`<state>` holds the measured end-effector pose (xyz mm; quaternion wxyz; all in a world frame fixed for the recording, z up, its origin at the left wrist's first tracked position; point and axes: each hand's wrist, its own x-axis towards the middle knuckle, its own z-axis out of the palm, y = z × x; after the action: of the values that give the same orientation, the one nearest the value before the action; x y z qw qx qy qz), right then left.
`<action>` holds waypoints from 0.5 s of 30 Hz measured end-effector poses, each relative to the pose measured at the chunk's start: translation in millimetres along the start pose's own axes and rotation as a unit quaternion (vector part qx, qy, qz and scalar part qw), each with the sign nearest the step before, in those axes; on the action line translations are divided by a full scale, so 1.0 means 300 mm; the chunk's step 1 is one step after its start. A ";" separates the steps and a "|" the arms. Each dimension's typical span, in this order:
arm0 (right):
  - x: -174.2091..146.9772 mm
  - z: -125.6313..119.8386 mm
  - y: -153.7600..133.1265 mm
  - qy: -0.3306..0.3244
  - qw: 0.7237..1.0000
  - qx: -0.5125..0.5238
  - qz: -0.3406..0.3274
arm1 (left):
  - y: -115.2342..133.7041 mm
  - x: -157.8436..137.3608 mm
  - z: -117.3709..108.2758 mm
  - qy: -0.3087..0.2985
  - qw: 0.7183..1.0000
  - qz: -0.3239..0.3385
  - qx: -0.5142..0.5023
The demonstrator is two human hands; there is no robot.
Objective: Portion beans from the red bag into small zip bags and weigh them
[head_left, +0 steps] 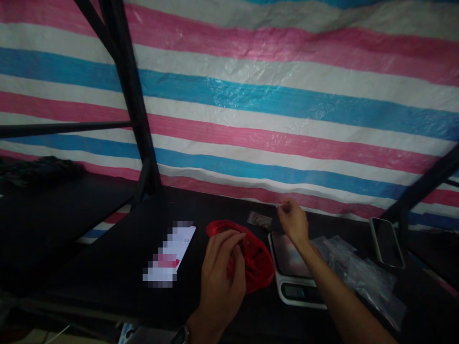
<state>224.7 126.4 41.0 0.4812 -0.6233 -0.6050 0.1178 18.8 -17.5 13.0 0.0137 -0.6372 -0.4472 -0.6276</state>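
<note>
My left hand [223, 272] is over the near left side of a red plastic bag [260, 265]. Its fingers are loosely curved, with the thumb a little apart, and nothing shows between them. Dark contents partly show in the bag's mouth. Beyond the scale, my right hand [293, 220] is closed in a pinch; a small pale bit shows at the fingertips, too little to name. Below the right forearm lies a digital scale [301, 291], its platform partly hidden. A small clear zip bag [259, 220] with brownish contents lies between the red bag and the right hand.
Several clear plastic bags [369, 282] lie right of the scale, with a phone [387, 242] beyond them. A white, partly blurred card or sheet [182, 246] lies at left on the black table [118, 267]. Black metal posts [131, 95] stand before a striped tarp [287, 110].
</note>
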 end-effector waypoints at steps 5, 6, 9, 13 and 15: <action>-0.014 0.026 0.014 -0.098 0.995 0.008 -0.009 | 0.000 0.005 0.003 0.003 1.000 0.007 0.003; -0.012 -0.010 0.030 -0.091 0.996 0.006 -0.007 | -0.002 0.003 0.003 0.006 1.000 0.011 0.003; 0.000 -0.189 0.123 -0.046 0.999 -0.018 0.020 | -0.015 -0.006 -0.001 0.010 1.000 0.025 0.002; -0.018 -0.418 0.304 -0.046 0.978 -0.167 0.116 | -0.043 -0.024 -0.008 0.000 0.999 0.046 0.011; -0.045 -0.464 0.379 -0.070 0.963 -0.235 0.112 | -0.054 -0.029 -0.007 -0.003 0.997 0.067 0.022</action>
<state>395.7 73.3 21.7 0.2618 -0.7726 -0.5743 0.0690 9.2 -13.9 -2.4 0.0684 -0.6672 -0.4170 -0.6134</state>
